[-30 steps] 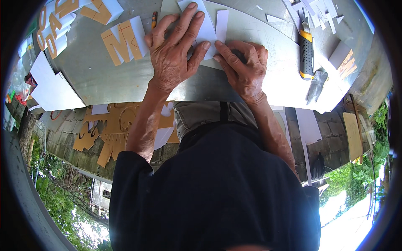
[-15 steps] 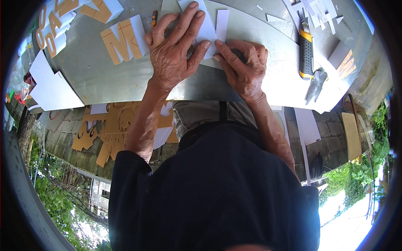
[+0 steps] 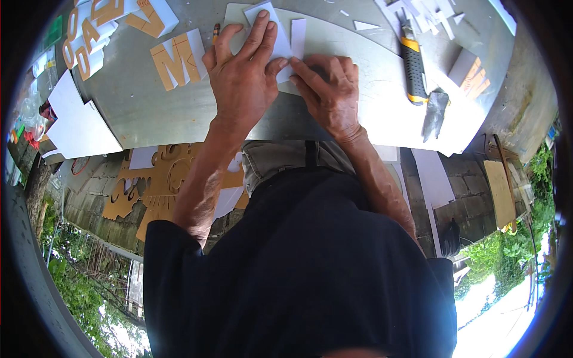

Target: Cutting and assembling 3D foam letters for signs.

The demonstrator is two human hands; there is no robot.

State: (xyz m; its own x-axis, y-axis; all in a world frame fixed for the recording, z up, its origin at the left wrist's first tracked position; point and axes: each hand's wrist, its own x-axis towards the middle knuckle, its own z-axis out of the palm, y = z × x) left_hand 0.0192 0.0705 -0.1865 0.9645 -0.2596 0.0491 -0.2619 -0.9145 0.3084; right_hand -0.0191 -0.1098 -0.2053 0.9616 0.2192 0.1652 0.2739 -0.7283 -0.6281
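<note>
My left hand (image 3: 242,83) lies on a white cut piece (image 3: 282,45), fingers spread over it, thumb near its lower part. My right hand (image 3: 331,89) is closed at that piece's lower right edge, index fingertip and thumb against it, other fingers curled. A narrow white strip (image 3: 298,36) is beside the piece, above my right index finger. Both rest on a pale board (image 3: 334,33) on the metal table (image 3: 149,119). A small pencil-like object (image 3: 216,31) is partly behind my left fingers.
Tan-faced white letters (image 3: 176,59) and a white sheet (image 3: 77,122) are at left. At right lie a yellow-black cutter (image 3: 413,71), a dark flat piece (image 3: 434,113), white offcuts (image 3: 441,18) and more tan-faced pieces (image 3: 468,74). Below the table are brown cut-out sheets (image 3: 155,191).
The view has shifted a little, moving the cutter and right side leftward in the picture. My hands keep nearly the same hold on the white piece.
</note>
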